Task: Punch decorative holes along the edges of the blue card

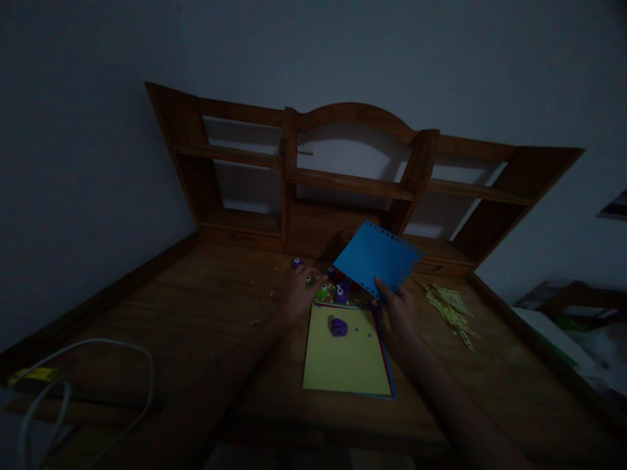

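Observation:
My right hand (399,313) pinches a blue sheet of paper (377,258) by its lower corner, tilted above the desk. Small holes are punched along several of its edges. My left hand (296,294) curls around a small green figure with a googly eye (308,281), partly hidden by the fingers. Close by stand another green googly-eyed figure (321,292) and a purple googly-eyed figure (341,292). Below the hands lies a stack of coloured paper with a yellow sheet (343,365) on top. A small purple object (338,327), its kind unclear, and a few blue dots rest on it.
A wooden shelf unit (353,186) stands along the back of the desk (196,313). Perforated yellow paper strips (448,307) lie in a heap at the right. A white cable (149,365) loops at the front left. The light is dim.

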Demonstrator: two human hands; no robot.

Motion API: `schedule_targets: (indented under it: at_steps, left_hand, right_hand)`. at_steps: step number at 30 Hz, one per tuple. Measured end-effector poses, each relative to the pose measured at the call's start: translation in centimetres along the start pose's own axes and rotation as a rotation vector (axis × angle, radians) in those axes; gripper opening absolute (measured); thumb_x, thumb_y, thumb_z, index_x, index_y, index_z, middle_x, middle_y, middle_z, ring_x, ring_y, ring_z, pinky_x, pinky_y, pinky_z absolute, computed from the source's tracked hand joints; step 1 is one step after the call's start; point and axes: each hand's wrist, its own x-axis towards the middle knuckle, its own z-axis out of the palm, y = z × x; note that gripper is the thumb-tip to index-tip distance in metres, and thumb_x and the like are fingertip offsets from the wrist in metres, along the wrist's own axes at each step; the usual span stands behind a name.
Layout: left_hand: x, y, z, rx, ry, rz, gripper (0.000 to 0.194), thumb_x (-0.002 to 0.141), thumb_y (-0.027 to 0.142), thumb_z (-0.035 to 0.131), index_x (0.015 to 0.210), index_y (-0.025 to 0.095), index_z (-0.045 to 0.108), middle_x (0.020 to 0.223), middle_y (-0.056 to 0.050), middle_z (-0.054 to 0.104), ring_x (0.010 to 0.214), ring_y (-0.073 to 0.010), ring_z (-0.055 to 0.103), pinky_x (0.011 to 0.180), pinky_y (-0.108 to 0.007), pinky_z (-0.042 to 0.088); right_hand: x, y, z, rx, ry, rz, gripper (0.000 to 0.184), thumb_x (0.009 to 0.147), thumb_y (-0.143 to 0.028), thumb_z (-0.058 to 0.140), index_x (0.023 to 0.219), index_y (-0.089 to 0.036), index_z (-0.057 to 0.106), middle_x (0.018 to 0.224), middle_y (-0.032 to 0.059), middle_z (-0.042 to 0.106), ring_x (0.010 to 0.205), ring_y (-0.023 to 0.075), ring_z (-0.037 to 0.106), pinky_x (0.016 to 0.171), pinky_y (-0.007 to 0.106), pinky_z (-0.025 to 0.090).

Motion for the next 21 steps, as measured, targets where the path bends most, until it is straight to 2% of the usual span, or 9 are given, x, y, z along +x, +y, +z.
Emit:
schedule_targets:
  at_steps: [3, 8, 11, 14, 21]
  left_hand:
    - [0.0, -0.3, 0.0, 0.055, -0.013, 0.047, 0.008, 0.085, 0.031, 0.067, 0.086, 0.023, 0.069, 0.096, -0.007, 0.065, 0.099, -0.0270, 0.058, 0.094, -0.039, 0.041]
    - [-0.1, -0.8, 0.2, 0.177, -0.078, 0.113, 0.008, 0.085, 0.023, 0.064, 0.089, 0.021, 0.071, 0.098, -0.007, 0.066, 0.101, -0.0249, 0.059, 0.096, -0.039, 0.042]
    - [-0.2, -1.1, 0.3, 0.258, -0.158, 0.130, 0.012, 0.085, 0.026, 0.066, 0.094, 0.020, 0.073, 0.103, -0.008, 0.067, 0.107, -0.0250, 0.058, 0.101, -0.039, 0.041]
    - [-0.3, -1.5, 0.4, 0.306, -0.221, 0.138, 0.019, 0.083, 0.033, 0.070, 0.097, 0.020, 0.074, 0.109, -0.009, 0.066, 0.112, -0.0269, 0.056, 0.102, -0.041, 0.040]
    - [-0.3, -1.9, 0.3, 0.303, -0.243, 0.162, 0.020, 0.084, 0.037, 0.071, 0.093, 0.019, 0.075, 0.103, -0.009, 0.066, 0.107, -0.0266, 0.057, 0.098, -0.040, 0.043]
  right_hand:
    - [0.1, 0.1, 0.2, 0.073, 0.042, 0.108, 0.030, 0.081, -0.049, 0.070, 0.083, -0.021, 0.060, 0.073, 0.0046, 0.067, 0.052, 0.0198, 0.057, 0.047, 0.032, 0.048]
    - [-0.2, -0.5, 0.6, 0.175, 0.061, 0.180, 0.030, 0.075, -0.047, 0.077, 0.083, -0.021, 0.063, 0.075, 0.0024, 0.067, 0.052, 0.0171, 0.055, 0.047, 0.030, 0.046]
    - [-0.4, -0.9, 0.6, 0.208, 0.078, 0.205, 0.031, 0.071, -0.046, 0.081, 0.079, -0.021, 0.064, 0.072, 0.0014, 0.066, 0.051, 0.0162, 0.053, 0.047, 0.030, 0.044]
    - [-0.6, -1.1, 0.6, 0.187, 0.063, 0.207, 0.030, 0.072, -0.046, 0.080, 0.075, -0.021, 0.064, 0.065, 0.0016, 0.063, 0.051, 0.0172, 0.053, 0.047, 0.030, 0.042]
    - [-0.6, -0.7, 0.8, 0.155, 0.051, 0.203, 0.032, 0.074, -0.049, 0.078, 0.077, -0.020, 0.065, 0.067, 0.0027, 0.065, 0.053, 0.0190, 0.055, 0.050, 0.031, 0.042]
